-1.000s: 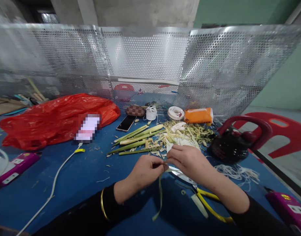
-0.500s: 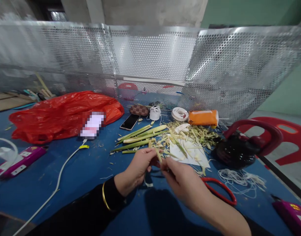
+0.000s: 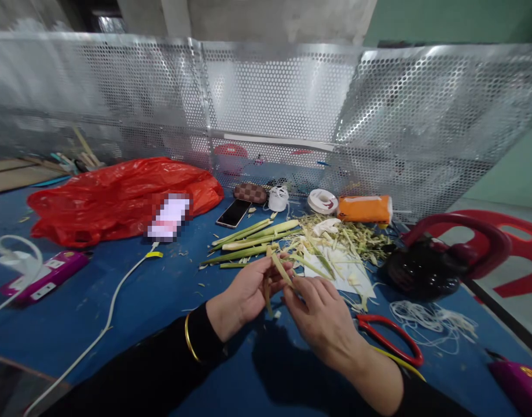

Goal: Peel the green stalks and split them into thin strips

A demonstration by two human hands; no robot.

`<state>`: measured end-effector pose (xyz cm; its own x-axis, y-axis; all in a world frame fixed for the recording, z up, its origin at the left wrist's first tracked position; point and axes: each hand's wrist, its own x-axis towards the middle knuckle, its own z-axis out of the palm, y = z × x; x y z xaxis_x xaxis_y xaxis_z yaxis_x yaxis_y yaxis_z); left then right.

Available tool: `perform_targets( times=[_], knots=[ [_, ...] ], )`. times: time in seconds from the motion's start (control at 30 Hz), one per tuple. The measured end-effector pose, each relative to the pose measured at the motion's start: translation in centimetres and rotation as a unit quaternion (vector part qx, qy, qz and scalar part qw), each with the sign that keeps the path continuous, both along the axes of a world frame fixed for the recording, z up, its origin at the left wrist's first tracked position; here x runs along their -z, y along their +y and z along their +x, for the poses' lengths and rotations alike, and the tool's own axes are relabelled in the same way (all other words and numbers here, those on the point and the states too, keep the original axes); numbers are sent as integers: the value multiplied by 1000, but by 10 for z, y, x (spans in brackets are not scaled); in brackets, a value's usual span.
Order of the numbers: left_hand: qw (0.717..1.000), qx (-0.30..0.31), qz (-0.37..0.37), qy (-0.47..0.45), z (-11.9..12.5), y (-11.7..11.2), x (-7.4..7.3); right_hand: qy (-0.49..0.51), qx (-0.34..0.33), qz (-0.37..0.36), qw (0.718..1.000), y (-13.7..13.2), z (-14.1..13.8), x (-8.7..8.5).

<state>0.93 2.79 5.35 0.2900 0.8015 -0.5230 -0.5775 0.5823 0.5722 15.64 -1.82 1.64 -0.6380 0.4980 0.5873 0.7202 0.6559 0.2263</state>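
My left hand (image 3: 248, 291) holds a pale green plant stalk (image 3: 281, 270) between thumb and fingers, its tip pointing up and away. A thin peeled strip (image 3: 267, 286) hangs down beside the same fingers. My right hand (image 3: 323, 317) pinches the stalk's near end with thumb and forefinger; its other fingers are bent over and partly hidden. Just beyond the hands lie several green stalks (image 3: 248, 252). To their right, a heap of shredded peelings (image 3: 356, 240) spreads over a sheet of white paper (image 3: 365, 284).
Red-handled scissors (image 3: 391, 339) lie right of my right hand, near tangled white string (image 3: 435, 324) and a dark kettle (image 3: 422, 272). At the back are a phone (image 3: 234, 213), a ribbon spool (image 3: 322, 201) and an orange packet (image 3: 364, 209). A red plastic bag (image 3: 96, 200) and purple power strip (image 3: 48, 277) sit left.
The view has shifted slightly, so the scene sits further right. A peeled strip now hangs below my left fingers, and my right hand has turned to show more of its back.
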Motion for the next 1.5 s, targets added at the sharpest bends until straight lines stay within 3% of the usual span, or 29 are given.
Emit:
perform_targets(
  times=[0.13,0.3,0.37,0.43,0.53,0.67,0.77,0.93,1.03,1.1,1.17,1.3,1.4,1.5],
  knots=[
    [1000,3,16,0,0,-3,2,91,-40,-95,991,-2,-6,0],
    [986,8,141,89,-2,-2,4,228,-32,-232,945,-2,-7,0],
    [988,15,135,72,-3,-1,3,252,-37,-266,930,1,-6,2],
    [996,23,83,31,-3,-1,1,256,-45,-289,921,3,-5,5],
    [999,17,30,-5,-2,-1,1,197,-20,-250,948,5,-4,7],
    [998,-18,57,11,1,-2,4,114,34,-47,992,0,-1,5],
    [996,-26,80,18,5,-5,10,66,-7,45,997,-3,-1,2],
    [996,22,85,9,15,-14,19,-22,-85,23,996,-1,-6,3],
    [994,21,106,16,17,-16,23,19,-109,9,994,0,-5,2],
    [992,10,124,27,16,-16,24,98,-114,-18,988,-1,-3,0],
    [989,3,138,48,15,-15,26,217,-99,-67,969,-1,0,-3],
    [982,2,167,92,14,-14,27,411,-27,-193,891,1,4,-7],
    [975,0,190,113,14,-14,25,432,45,-281,856,6,7,-6],
    [970,12,206,130,13,-14,24,432,75,-326,837,9,8,-3]
  ],
)
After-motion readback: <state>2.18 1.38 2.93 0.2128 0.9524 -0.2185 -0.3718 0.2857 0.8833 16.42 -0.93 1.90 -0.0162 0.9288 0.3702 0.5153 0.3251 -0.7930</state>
